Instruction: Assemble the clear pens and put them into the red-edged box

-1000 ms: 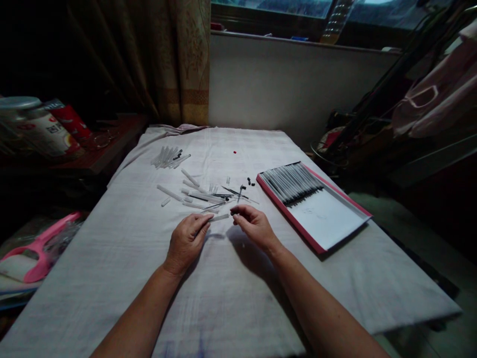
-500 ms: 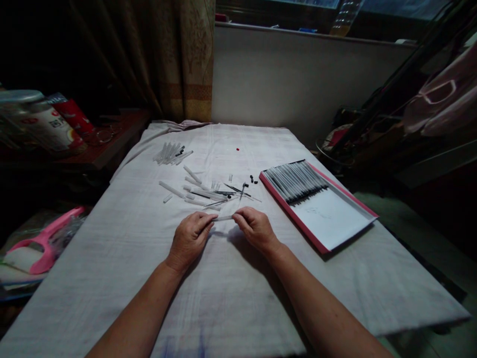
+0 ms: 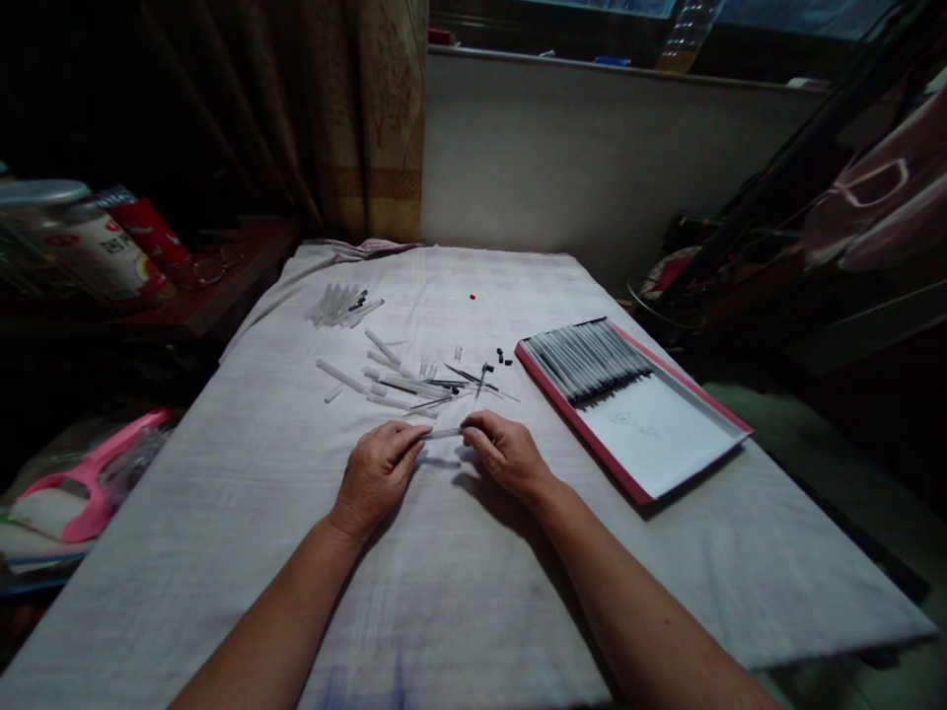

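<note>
A translucent pen barrel [image 3: 445,433] lies level between my two hands, just above the cloth. My left hand [image 3: 381,463] pinches its left end between thumb and fingers. At its right end, the thumb and forefinger of my right hand [image 3: 507,449] close on the tip, where a small dark bit shows; the fingers hide what it is. Just beyond the hands are loose pen barrels [image 3: 341,377], thin dark ink refills [image 3: 427,402] and small black caps [image 3: 500,356]. A pink-edged box lid [image 3: 688,449] to the right holds a row of assembled pens [image 3: 588,360].
A pile of clear pen caps [image 3: 334,306] lies at the far left of the cloth-covered table [image 3: 444,592]. A tiny red piece [image 3: 473,297] sits near the back. Left of the table are a jar [image 3: 96,247] and a pink-handled object [image 3: 96,473].
My right thumb and forefinger have shifted slightly at the barrel's right end, and a dark bit now shows there. My left hand keeps its place.
</note>
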Motion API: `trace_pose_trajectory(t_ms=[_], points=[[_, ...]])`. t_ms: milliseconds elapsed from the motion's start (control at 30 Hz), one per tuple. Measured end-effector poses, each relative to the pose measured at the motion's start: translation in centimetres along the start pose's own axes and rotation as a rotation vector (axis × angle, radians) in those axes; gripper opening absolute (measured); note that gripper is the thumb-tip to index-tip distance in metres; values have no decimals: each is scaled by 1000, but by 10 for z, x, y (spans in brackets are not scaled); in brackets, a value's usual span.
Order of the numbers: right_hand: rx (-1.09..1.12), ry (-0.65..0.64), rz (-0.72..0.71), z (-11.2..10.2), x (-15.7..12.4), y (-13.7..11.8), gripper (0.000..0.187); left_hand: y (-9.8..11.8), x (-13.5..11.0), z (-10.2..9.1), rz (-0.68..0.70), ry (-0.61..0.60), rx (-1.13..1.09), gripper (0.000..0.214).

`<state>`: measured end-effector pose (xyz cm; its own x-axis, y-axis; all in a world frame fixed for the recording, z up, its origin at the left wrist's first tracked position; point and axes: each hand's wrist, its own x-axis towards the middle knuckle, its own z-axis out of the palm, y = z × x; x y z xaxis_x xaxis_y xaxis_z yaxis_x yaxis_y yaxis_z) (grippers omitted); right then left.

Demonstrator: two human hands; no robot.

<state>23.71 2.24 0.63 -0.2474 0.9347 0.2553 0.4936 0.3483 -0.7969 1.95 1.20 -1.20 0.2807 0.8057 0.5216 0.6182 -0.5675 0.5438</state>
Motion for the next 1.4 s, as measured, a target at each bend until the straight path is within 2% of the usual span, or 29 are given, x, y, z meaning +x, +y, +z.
trace_pose_trajectory(t_ms=[167,267,467,667,1033,1267,1400], points=[[9,-9,-26,-2,-2,1,11,0,0,0,-6,5,-5,24],[-9,-13,-20,-2,-1,1,18,0,0,0,-7,6,0,24],[15,-12,-40,-3,-1,2,12,0,0,0,4,7,16,24],[5,-27,-35,-4,-2,1,16,1,0,0,-7,-1,9,24],[-34,-57,-63,-3,-2,2,13,1,0,-1,-1,-9,28,24],[-54,-64,-75,-2,-1,-2,26,2,1,-3,30,-8,31,23],[113,-56,63,9,1,0,43,5,3,-6,101,54,107,22]])
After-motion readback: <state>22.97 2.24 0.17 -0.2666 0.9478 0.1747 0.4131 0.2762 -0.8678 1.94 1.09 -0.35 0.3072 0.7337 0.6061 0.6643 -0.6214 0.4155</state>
